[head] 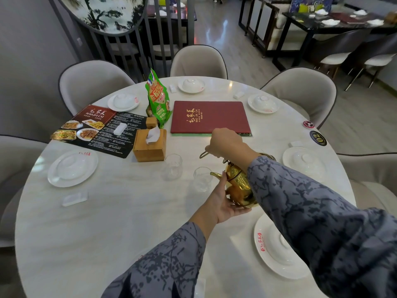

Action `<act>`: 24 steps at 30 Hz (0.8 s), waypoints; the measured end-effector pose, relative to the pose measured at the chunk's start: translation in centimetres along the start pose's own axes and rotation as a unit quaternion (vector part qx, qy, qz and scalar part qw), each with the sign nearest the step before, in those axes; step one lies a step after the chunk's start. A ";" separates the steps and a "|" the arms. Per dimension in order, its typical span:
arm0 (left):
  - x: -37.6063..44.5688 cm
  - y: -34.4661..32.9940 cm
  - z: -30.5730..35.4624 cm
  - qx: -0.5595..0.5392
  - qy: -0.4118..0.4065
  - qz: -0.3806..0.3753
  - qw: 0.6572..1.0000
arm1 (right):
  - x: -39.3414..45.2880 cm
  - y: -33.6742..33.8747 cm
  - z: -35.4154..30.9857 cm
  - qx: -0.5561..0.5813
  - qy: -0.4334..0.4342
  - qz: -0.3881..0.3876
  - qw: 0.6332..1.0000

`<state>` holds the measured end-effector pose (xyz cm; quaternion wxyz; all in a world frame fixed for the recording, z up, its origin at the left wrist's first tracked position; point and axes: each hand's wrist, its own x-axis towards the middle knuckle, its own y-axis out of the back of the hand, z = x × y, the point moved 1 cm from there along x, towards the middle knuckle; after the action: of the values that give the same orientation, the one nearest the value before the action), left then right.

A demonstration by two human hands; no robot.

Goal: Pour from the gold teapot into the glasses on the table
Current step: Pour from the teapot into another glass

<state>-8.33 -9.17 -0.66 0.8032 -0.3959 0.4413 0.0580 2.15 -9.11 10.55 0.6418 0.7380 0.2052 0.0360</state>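
The gold teapot (239, 187) hangs tilted over the round white table (120, 222), its spout pointing left at the rim of a clear glass (202, 179). My right hand (225, 143) grips the teapot's top handle from above. My left hand (223, 203) cups the pot's underside and side, thumb up near the spout. A second clear glass (173, 166) stands a little to the left, next to the wooden tissue box. Whether liquid flows from the spout is not visible.
A wooden tissue box (149, 145), a green snack bag (158, 100), a red menu folder (210, 117) and a photo menu (94, 130) lie beyond the glasses. White plates with upturned bowls (72, 167) ring the table's edge. Grey chairs (199, 61) surround it.
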 end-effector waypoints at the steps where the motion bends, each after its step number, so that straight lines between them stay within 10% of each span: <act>1: 0.0 0.0 0.0 0.000 0.000 -0.001 1.000 | 0.0 0.0 0.0 0.000 0.000 0.000 1.000; 24: 1.1 2.2 -0.5 0.093 -0.019 0.030 0.995 | -1.3 -1.9 2.1 0.051 -0.056 0.017 0.997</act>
<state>-9.04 -8.28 -2.92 0.8426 -0.3051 0.4410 0.0489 1.08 -11.33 8.59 0.6129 0.7743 0.1576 -0.0049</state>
